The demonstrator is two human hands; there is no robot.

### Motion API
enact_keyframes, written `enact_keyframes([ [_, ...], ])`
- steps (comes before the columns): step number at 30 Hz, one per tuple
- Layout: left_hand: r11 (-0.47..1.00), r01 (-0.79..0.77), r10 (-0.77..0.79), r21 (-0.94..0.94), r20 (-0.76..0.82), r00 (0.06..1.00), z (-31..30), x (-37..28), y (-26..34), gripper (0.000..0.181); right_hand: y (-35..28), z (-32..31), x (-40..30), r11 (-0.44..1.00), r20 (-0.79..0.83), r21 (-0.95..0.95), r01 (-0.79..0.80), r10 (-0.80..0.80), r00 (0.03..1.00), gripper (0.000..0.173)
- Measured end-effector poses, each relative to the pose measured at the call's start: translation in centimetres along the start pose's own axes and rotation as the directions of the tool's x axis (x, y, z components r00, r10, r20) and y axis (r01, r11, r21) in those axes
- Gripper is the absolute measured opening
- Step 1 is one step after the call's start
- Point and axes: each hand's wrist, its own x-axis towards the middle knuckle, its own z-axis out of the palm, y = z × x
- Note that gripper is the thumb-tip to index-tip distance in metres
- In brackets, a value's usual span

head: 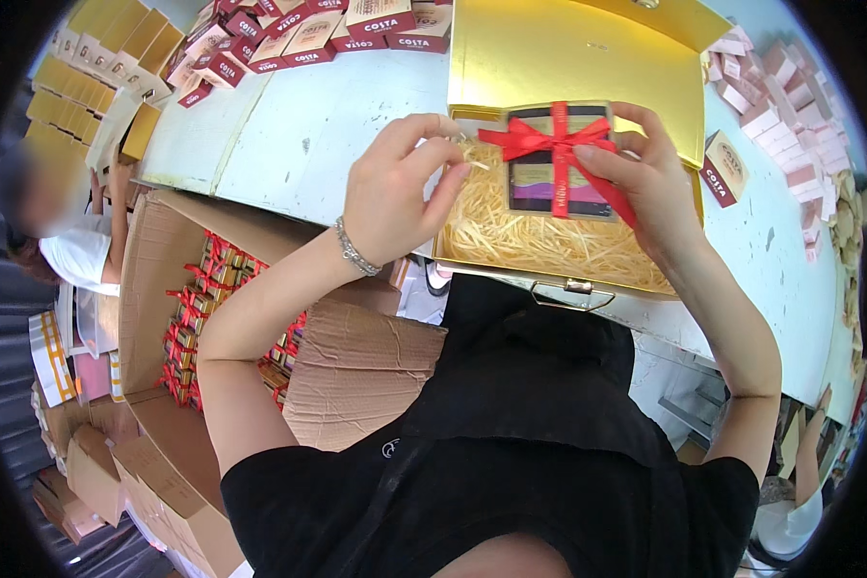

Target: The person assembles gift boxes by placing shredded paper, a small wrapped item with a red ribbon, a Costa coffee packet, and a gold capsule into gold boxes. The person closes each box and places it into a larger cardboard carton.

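My right hand [639, 170] holds a small clear-lidded box [531, 173] tied with a red ribbon bow [560, 137]. The box is raised over an open gold gift box [477, 266], with its lid standing up at the back. Pale shredded paper filler [520, 235] lies in the gift box. My left hand [401, 188] is at the gift box's left rim, thumb and forefinger close together. Strands of filler show at its fingertips; whether they are pinched is unclear. A metal handle [574, 295] sits on the gift box's front.
Costa cartons [311, 40] pile up at the table's [318, 130] back; one carton [724, 167] stands right of the gift box. Pink boxes [787, 108] heap farther right. At my left, a cardboard carton [141, 289] holds several ribboned boxes [195, 318]. People work at both sides.
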Motion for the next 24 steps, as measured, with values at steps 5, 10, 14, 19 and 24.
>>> enact_keyframes([
  [5,0.999,0.009,-0.005,-0.045,0.102,0.995,1.3,-1.2,0.7,0.01,3.2,3.7,1.5,0.983,0.062,0.159,-0.093,0.084,0.995,0.067],
  [10,0.979,-0.178,0.139,0.096,0.325,0.936,0.0,-1.0,2.0,0.014,6.0,4.9,1.4,0.981,0.002,0.189,-0.054,0.055,0.998,0.064],
  [14,0.955,-0.267,0.147,0.131,0.572,0.807,0.2,-1.0,2.0,0.043,9.1,4.6,3.7,0.974,0.063,-0.222,0.055,-0.042,0.997,0.054],
  [19,0.953,-0.274,0.114,0.133,0.678,0.726,0.3,-0.9,2.1,0.044,2.8,1.5,1.2,0.794,0.242,-0.583,0.171,-0.031,0.97,0.045],
  [24,0.965,-0.237,0.094,0.114,0.69,0.718,1.1,-1.2,2.1,0.045,-1.1,-8.2,-0.6,0.913,0.34,-0.386,0.131,0.009,0.94,0.025],
])
